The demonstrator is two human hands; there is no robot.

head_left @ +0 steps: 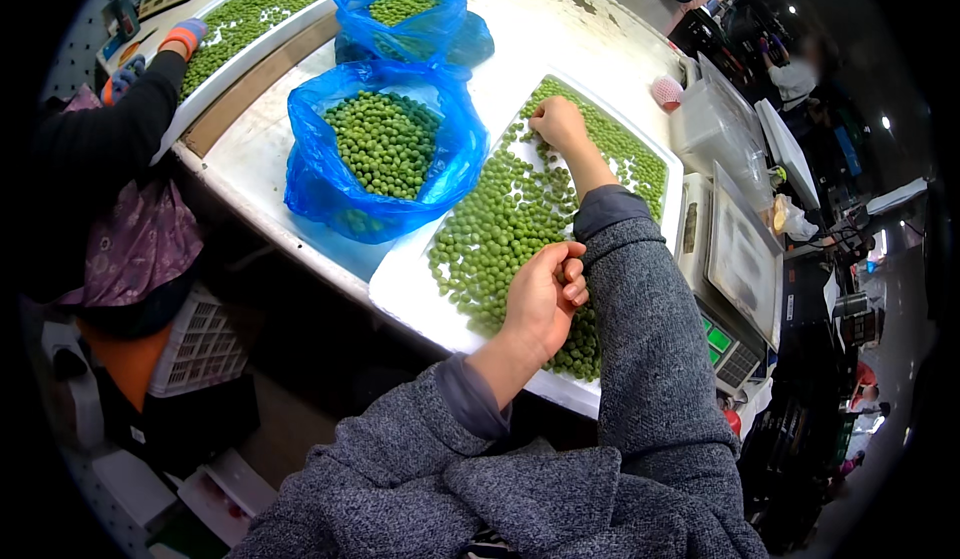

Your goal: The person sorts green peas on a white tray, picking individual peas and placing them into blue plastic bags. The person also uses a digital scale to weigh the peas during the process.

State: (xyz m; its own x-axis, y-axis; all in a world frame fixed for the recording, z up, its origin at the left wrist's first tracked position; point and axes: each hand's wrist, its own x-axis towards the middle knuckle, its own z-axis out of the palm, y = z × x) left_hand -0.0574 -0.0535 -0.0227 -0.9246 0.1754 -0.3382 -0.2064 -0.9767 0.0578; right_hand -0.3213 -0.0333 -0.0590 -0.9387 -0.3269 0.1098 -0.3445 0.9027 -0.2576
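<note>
Green peas (pixel 502 221) lie loose across a white foam tray (pixel 409 277) in front of me. Over the tray's far part, my right hand (pixel 561 122) has its fingers bent down at the peas; whether a pea is between the fingertips is hidden. My left hand (pixel 544 296) hangs above the near part, palm turned sideways and fingers loosely curled. Its palm is partly hidden, so I cannot tell whether it holds anything. Left of the tray stands an open blue plastic bag (pixel 457 176) filled with more green peas (pixel 382 142).
A second blue bag (pixel 405 37) of peas stands behind the first. At left, another person's gloved hand (pixel 184 37) reaches over another pea tray (pixel 259 41), beyond a wooden strip (pixel 262 82). A digital scale (pixel 742 259) and clear plastic containers (pixel 716 135) border my tray's right side.
</note>
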